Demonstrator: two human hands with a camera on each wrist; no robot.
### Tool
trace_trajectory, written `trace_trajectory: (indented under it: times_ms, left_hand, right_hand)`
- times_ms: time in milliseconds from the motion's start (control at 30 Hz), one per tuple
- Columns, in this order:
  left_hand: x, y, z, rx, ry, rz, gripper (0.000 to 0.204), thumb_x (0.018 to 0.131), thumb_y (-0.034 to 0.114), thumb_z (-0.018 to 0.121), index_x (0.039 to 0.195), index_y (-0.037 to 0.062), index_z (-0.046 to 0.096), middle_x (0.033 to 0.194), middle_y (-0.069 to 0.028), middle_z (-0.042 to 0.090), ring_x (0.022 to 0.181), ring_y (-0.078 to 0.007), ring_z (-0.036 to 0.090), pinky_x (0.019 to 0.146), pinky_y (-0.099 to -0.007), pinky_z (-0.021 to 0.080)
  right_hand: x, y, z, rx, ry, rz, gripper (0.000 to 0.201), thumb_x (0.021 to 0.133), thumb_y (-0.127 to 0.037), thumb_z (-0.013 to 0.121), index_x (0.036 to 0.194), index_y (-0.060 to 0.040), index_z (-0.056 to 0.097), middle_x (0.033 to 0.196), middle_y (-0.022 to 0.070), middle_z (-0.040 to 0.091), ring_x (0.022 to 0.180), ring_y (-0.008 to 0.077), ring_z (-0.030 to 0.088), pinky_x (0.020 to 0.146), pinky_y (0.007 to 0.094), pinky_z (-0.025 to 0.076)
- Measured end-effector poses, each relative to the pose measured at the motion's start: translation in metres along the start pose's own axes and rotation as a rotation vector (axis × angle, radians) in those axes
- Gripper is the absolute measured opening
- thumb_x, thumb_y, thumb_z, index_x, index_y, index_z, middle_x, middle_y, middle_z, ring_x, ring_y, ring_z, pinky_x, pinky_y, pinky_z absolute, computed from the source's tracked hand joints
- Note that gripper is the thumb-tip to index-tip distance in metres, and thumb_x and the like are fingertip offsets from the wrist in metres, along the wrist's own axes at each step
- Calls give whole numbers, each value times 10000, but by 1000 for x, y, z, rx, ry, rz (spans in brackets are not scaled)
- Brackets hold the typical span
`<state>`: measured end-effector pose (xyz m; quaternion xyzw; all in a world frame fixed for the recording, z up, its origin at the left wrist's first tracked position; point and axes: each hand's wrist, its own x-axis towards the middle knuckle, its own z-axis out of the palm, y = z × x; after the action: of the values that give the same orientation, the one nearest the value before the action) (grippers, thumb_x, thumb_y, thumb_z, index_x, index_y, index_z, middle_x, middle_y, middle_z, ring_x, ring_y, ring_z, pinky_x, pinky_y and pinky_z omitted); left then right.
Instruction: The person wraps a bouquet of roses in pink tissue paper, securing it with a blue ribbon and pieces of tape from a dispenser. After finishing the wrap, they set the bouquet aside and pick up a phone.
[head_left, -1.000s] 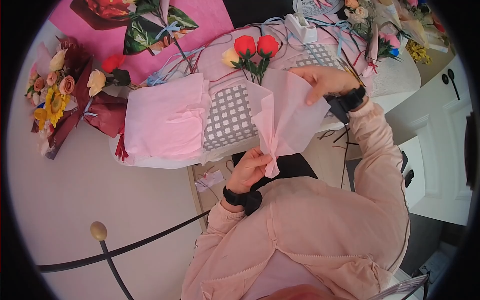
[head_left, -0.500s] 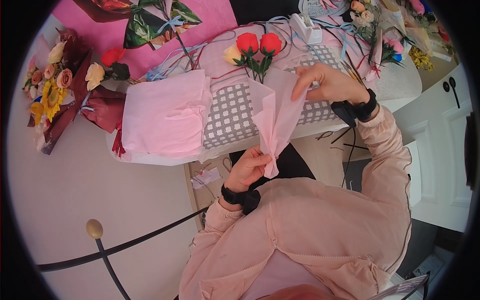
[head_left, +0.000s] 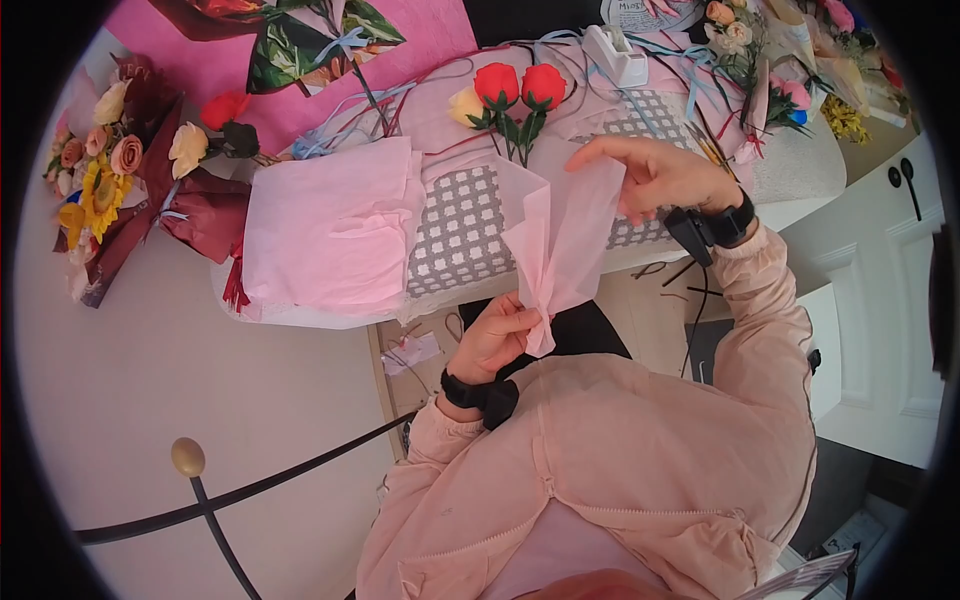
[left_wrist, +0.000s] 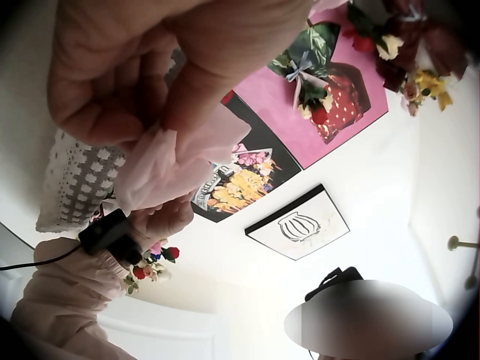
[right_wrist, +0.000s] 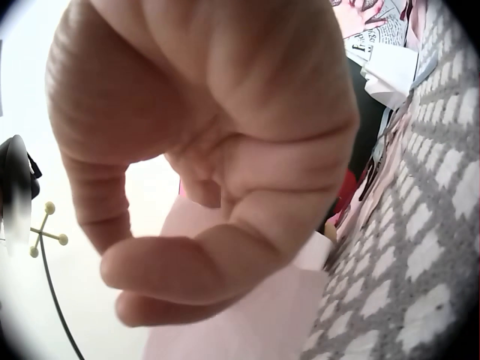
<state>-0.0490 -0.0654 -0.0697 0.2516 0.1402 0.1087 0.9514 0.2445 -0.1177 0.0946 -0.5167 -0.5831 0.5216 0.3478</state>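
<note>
My left hand (head_left: 497, 338) pinches the gathered lower end of a sheet of pink wrapping paper (head_left: 568, 240), which fans upward from the fingers. In the left wrist view, the bunched paper (left_wrist: 161, 169) shows between thumb and fingers. My right hand (head_left: 665, 180) is at the sheet's upper right edge, its index finger stretched over the top. The right wrist view shows that hand's loosely bent fingers (right_wrist: 172, 270) in front of the paper. Two red roses (head_left: 520, 86) and a pale yellow rose (head_left: 464, 107) stand just above the sheet; their lower stems are hidden behind it.
A stack of pink paper (head_left: 325, 230) lies on the table left of a grey-and-white patterned cloth (head_left: 460, 225). Dark-red-wrapped flowers (head_left: 125, 165) are at the far left. Ribbons (head_left: 350, 120) and a white tape dispenser (head_left: 615, 57) are behind; more bouquets (head_left: 785, 90) stand right.
My right hand first drew the sheet's right side inward, then loosened its fingers, and the sheet spread somewhat wider again. My left hand has stayed at the gathered end.
</note>
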Motion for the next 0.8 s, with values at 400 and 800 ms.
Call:
trace_trajectory:
  times_ms: [400,800]
  left_hand:
    - [-1,2,3,18,-38,-7,340,862,89,663,1169,-24,570,1039,-143,651,852,-211,653,788,-338,527]
    - [0,1,6,-34,-52,5,324,866,81,662,1161,-15,571,988,-113,648,854,-206,641,782,-332,520]
  right_hand:
    - [14,1,0,141,-101,34,396,820,36,570,1205,-44,624,775,60,653,624,118,635,596,233,533]
    - [-13,15,21,517,694,-375,195,908,-24,528,1068,41,618,1034,94,630,956,184,629,846,309,502]
